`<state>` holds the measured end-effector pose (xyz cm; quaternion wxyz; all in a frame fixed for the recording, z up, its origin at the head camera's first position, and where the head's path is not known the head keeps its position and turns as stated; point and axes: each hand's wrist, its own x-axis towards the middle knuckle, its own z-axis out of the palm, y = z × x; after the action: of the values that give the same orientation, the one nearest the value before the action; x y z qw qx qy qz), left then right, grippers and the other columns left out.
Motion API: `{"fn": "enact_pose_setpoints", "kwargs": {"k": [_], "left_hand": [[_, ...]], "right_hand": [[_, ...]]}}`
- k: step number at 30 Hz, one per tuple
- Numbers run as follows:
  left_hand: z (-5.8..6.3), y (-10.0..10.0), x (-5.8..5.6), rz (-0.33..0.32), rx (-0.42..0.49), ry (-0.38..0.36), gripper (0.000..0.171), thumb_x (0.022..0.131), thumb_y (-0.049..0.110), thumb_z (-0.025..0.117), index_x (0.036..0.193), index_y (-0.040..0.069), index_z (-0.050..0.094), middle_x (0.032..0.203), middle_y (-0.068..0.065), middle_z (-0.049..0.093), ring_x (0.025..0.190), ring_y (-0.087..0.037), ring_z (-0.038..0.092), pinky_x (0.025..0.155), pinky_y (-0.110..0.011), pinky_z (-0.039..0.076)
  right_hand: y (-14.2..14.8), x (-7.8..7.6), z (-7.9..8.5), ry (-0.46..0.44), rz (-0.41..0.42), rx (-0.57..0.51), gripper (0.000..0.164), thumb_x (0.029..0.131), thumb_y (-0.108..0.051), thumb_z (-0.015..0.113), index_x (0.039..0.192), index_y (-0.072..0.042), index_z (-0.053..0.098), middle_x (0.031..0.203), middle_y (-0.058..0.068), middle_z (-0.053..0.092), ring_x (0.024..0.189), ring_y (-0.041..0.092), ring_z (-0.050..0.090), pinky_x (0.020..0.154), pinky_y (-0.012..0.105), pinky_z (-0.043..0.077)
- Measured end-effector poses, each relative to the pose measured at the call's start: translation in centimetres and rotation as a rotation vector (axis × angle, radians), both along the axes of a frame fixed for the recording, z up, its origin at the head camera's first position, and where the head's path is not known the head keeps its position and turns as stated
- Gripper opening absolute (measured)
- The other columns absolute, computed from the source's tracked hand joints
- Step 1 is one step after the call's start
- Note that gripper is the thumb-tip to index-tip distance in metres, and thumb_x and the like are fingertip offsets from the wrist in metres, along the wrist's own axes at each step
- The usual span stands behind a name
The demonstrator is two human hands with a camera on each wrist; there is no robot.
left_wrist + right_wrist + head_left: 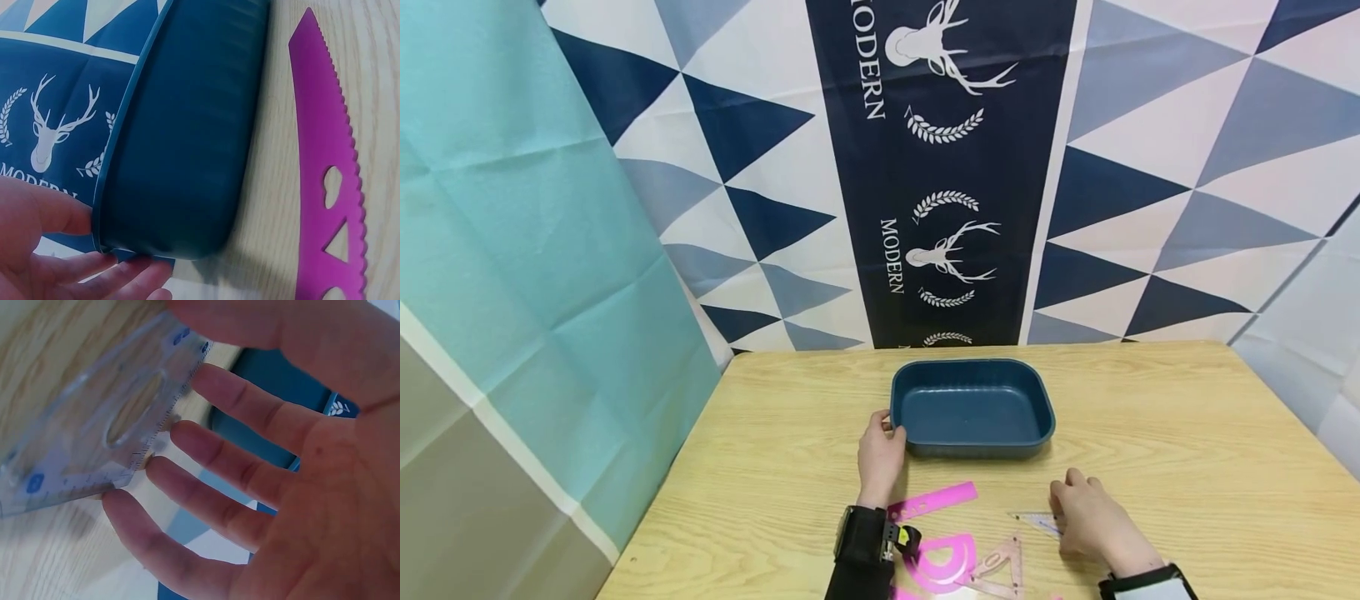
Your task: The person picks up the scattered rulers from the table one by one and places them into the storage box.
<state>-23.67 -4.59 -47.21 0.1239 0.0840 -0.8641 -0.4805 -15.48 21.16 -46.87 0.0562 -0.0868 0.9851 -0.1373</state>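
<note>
Your right hand bends over a clear set square on the wood-grain table, the part left uncovered showing at the hand's 9 o'clock. In the right wrist view your fingers are half open, loosely bent and spread, their tips at the set square's ruled edge, the thumb at its upper end; whether they pinch it, you cannot tell from here.

Your left hand grips the near left corner of a dark blue tub, thumb and fingers closed about the rim, the tub's middle at that hand's 2 o'clock and at your right hand's 10. A pink ruler with a wavy edge lies near your left hand at 4 o'clock, flat and apart from the tub.

Below it, at 5 o'clock, sits a pink protractor; just beside that, at your right hand's 8 o'clock, a pale pink set square. Behind the table, at 12 o'clock, hangs a cloth printed with deer heads and "MODERN."
</note>
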Motion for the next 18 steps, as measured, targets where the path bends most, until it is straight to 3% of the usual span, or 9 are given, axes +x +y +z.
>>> {"fn": "enact_pose_setpoints", "kwargs": {"k": [5, 18], "left_hand": [[-0.3, -0.1, 0.0, -0.006, 0.007, 0.006, 0.033, 0.084, 0.011, 0.059, 0.114, 0.001, 0.057, 0.090, -0.012, 0.065, 0.076, -0.023, 0.061, 0.060, -0.032, 0.045], [-1.4, -0.6, -0.2, -0.071, 0.121, -0.060, 0.033, 0.089, 0.021, 0.054, 0.115, 0.002, 0.059, 0.102, -0.012, 0.064, 0.095, -0.025, 0.060, 0.075, -0.035, 0.047]], "right_hand": [[-0.1, -0.2, -0.1, -0.001, 0.006, 0.006, 0.047, 0.042, -0.006, 0.081, 0.073, -0.014, 0.047, 0.081, 0.006, 0.039, 0.073, 0.026, 0.040, 0.054, 0.037, 0.040], [-0.3, -0.9, 0.1, -0.083, -0.007, -0.004, 0.047, 0.046, -0.012, 0.083, 0.074, -0.015, 0.046, 0.085, 0.009, 0.039, 0.074, 0.027, 0.039, 0.054, 0.036, 0.038]]}}
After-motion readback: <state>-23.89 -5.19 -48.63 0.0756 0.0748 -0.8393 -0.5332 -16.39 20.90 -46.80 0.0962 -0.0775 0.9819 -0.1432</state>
